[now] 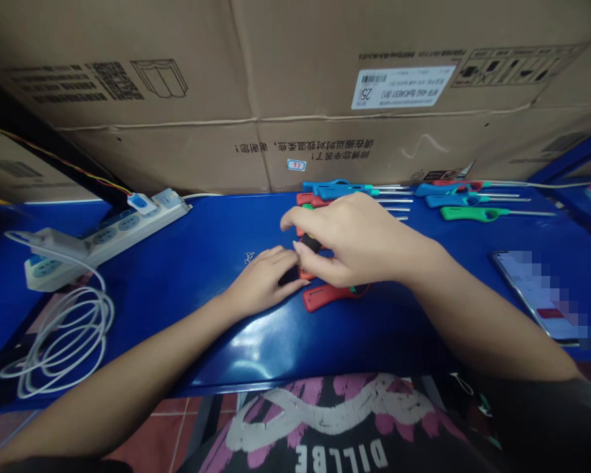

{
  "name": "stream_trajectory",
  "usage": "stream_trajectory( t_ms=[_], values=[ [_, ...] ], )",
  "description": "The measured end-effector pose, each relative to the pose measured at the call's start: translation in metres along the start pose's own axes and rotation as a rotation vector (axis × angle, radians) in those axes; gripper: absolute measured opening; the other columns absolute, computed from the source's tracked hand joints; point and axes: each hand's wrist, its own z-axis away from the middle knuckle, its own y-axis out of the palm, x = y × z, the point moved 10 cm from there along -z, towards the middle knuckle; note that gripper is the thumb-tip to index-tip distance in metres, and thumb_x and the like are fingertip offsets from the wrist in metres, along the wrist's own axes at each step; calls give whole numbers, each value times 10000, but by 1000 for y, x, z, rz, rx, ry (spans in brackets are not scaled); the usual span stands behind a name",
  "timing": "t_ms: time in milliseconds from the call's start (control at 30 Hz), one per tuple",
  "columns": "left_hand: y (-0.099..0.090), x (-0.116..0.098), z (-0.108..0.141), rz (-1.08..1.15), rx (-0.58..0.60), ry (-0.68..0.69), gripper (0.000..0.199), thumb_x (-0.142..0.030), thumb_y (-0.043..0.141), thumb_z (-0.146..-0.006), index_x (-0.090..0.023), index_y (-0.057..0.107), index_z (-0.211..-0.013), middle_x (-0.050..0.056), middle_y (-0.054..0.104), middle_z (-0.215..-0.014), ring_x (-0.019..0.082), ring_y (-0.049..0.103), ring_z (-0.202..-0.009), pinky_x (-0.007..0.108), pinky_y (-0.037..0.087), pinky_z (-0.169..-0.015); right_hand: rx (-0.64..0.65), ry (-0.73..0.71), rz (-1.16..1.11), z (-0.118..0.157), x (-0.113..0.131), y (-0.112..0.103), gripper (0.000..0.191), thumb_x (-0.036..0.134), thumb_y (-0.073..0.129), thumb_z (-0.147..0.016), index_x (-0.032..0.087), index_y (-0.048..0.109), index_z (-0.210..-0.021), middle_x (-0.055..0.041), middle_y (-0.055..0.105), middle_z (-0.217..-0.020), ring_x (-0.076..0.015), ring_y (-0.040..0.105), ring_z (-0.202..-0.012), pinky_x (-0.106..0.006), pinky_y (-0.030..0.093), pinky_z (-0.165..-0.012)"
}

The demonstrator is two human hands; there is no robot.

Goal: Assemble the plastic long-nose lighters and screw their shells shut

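Observation:
My right hand [339, 240] is closed round a small black tool [311, 243], with its fingers over the lighters at mid-table. Beside it, my left hand [266, 279] rests on the blue table, its fingertips on the end of a red-orange lighter [304, 271] that is mostly hidden under my right hand. Nearer to me lies another red lighter [325, 296]. Blue and red lighters, one of them blue [345, 191], lie behind my right hand, their metal tubes pointing right. A little pile of small metal pieces [249, 257] sits left of my hands.
More lighters, including a green one [470, 213], lie at the back right. A phone [536, 295] is on the right. On the left are a power strip [113, 233] and a coiled white cable [64, 341]. Large cardboard boxes [177, 151] stand along the back.

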Motion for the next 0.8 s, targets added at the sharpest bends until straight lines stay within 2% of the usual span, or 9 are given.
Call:
stream_trajectory(
  t_ms=[67, 133, 267, 367, 433, 500, 600, 700, 800],
  values=[
    [0, 0, 0, 1, 5, -3, 259, -424, 549, -1003, -187, 637, -1057, 106, 708, -1004, 283, 647, -956, 450, 528, -850, -14, -35, -55, -1, 3, 1, 472, 311, 481, -937, 132, 537, -1371, -94, 729, -1039, -210, 627, -826, -301, 309, -618],
    [1, 1, 0, -9, 10, -6, 246, -413, 548, -1005, -185, 641, -1021, 98, 706, -958, 278, 643, -925, 436, 524, -828, -17, -45, -113, -1, 3, 1, 478, 330, 514, -939, 136, 522, -1376, -90, 716, -1069, -203, 617, -853, -294, 327, -628],
    [-1, -3, -1, -41, 3, 13, 238, -402, 578, -998, -184, 637, -1073, 101, 711, -1034, 267, 634, -950, 421, 512, -842, -66, 9, -300, 7, -3, -27, 222, 345, 592, -929, 182, 640, -1073, 0, 668, -841, -148, 553, -713, -286, 364, -631],
    [1, -4, -3, 17, 52, -10, 193, -376, 597, -992, -196, 619, -1056, 79, 708, -1068, 246, 624, -988, 396, 500, -865, -206, 107, -335, 23, -19, -66, 89, 297, 615, -918, 209, 631, -924, 22, 582, -791, -137, 508, -694, -306, 392, -646],
    [0, -5, -4, 42, 70, -18, 181, -371, 601, -991, -199, 612, -1045, 69, 707, -1062, 238, 621, -986, 385, 493, -870, -214, 98, -299, 32, -25, -71, 77, 247, 580, -921, 212, 602, -857, 10, 545, -831, -141, 505, -731, -323, 407, -689],
    [-2, -7, -6, 35, 70, -10, 194, -380, 584, -1000, -196, 609, -1053, 71, 705, -1066, 236, 617, -987, 383, 485, -879, -124, 62, -273, 38, -30, -51, 93, 226, 546, -923, 199, 575, -839, -18, 532, -903, -159, 519, -801, -333, 425, -741],
    [-3, -9, -9, -5, 84, 0, 191, -362, 527, -1028, -191, 610, -1043, 70, 697, -1049, 230, 605, -985, 378, 471, -890, 43, 76, -207, 48, -44, 2, 109, 224, 512, -926, 176, 550, -836, -72, 545, -981, -196, 532, -878, -359, 431, -807],
    [-2, -12, -13, -47, 113, 12, 171, -305, 485, -1041, -189, 609, -1015, 59, 687, -1011, 218, 589, -962, 355, 462, -867, 169, 173, -204, 63, -60, 45, 93, 137, 484, -874, 168, 562, -916, -74, 553, -1017, -183, 550, -857, -311, 421, -742],
    [-1, -12, -18, -85, 140, 16, 160, -276, 478, -1041, -187, 605, -998, 48, 681, -974, 205, 584, -930, 334, 454, -843, 246, 221, -156, 76, -68, 65, 113, 183, 531, -852, 179, 591, -948, -67, 570, -1054, -168, 549, -788, -288, 372, -655]
  ],
)
